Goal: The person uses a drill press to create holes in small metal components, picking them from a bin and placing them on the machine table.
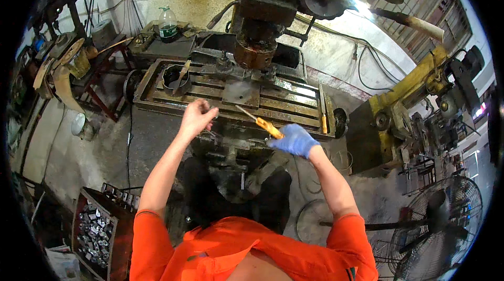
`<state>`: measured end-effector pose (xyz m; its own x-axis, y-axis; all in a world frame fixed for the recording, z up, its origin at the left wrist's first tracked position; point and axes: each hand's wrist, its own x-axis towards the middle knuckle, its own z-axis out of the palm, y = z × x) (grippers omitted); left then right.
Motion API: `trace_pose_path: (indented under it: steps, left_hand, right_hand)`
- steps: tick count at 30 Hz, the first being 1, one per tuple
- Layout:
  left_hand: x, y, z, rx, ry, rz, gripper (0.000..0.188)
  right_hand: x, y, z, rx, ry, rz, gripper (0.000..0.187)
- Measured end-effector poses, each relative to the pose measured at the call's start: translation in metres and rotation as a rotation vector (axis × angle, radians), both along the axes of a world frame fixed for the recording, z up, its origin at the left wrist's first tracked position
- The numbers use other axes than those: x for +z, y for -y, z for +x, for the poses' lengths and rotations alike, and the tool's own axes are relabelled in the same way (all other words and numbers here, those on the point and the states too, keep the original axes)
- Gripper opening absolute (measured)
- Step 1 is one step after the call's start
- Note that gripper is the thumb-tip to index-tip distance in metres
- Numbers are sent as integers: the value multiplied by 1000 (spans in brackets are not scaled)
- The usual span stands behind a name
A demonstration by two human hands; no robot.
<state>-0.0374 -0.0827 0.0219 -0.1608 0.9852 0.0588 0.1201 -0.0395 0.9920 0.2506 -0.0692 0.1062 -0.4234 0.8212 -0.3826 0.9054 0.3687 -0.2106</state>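
My left hand [196, 118] is bare and held above the front edge of the milling machine table [202, 100]. Its thumb and fingers are pinched together; a small greyish bit shows by the fingertips, too small to name. In a blue glove, my right hand [297, 141] grips the yellow handle of a thin-shafted hand tool [269, 127]. The shaft points up and left, towards my left hand, with a gap between. Beyond it, a flat metal block [241, 94] sits on the slotted table under the dark machine spindle [255, 52].
A round pot [176, 84] with a brush stands at the table's left. Another yellow-handled tool [324, 122] lies at its right end. A crate [114, 231] of small metal parts is at lower left, a large fan [438, 228] at lower right. A bottle [167, 26] stands behind.
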Motion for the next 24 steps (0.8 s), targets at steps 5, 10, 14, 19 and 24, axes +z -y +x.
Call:
trace_pose_path:
  steps: [5,10,14,19,24]
  left_hand:
    - [-1,-39,37,-43,-249,-5,28]
    - [-10,-92,48,100,-842,203,31]
    - [-12,-114,50,59,-1036,188,34]
    - [-4,-121,53,-69,-1055,142,29]
    - [-9,-121,42,-112,-1030,237,20]
  right_hand:
    - [-10,21,30,65,-31,115,50]
    - [-16,6,42,-126,-490,125,41]
    - [-65,-33,46,-235,-772,57,35]
    - [-155,-52,39,-462,-924,-32,32]
    - [-163,-30,37,-481,-627,132,38]
